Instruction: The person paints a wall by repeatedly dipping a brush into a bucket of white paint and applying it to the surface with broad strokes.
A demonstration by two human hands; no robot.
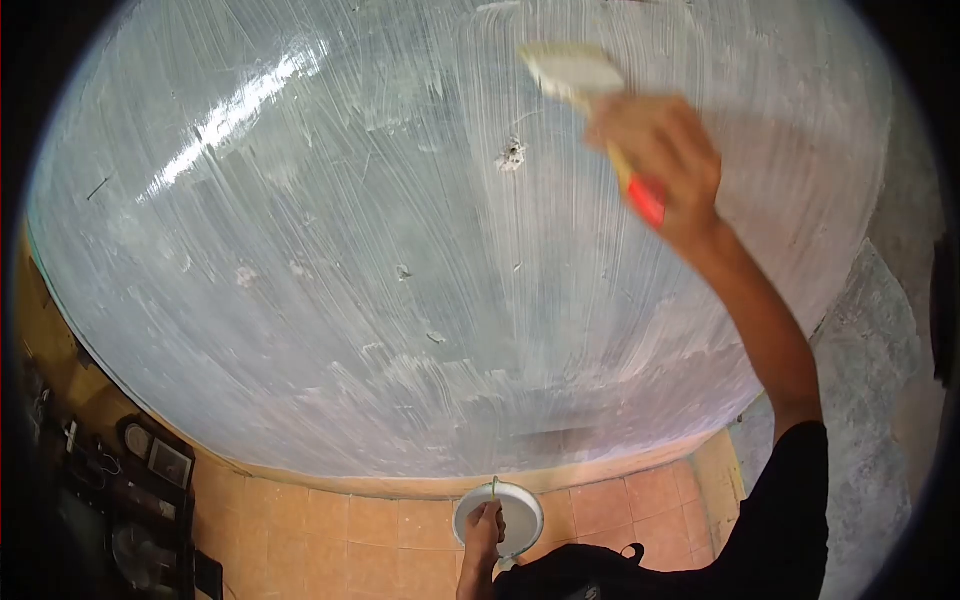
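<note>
My right hand is raised high in front of the wall, fingers wrapped round the wooden handle of a wide paintbrush. The handle's end is red, and pale paint coats the bristles, which are blurred by motion and lie at the wall surface. Low in the view, my left hand is closed at the handle of a round bucket holding whitish liquid; its exact grip is partly hidden. The grey-white wall shows streaky brush strokes, wetter and shinier at upper left.
Orange floor tiles run along the foot of the wall. A dark shelf unit with a framed item and other small objects stands at lower left. Patchy grey wall continues at the right. Several chipped spots mark the painted surface.
</note>
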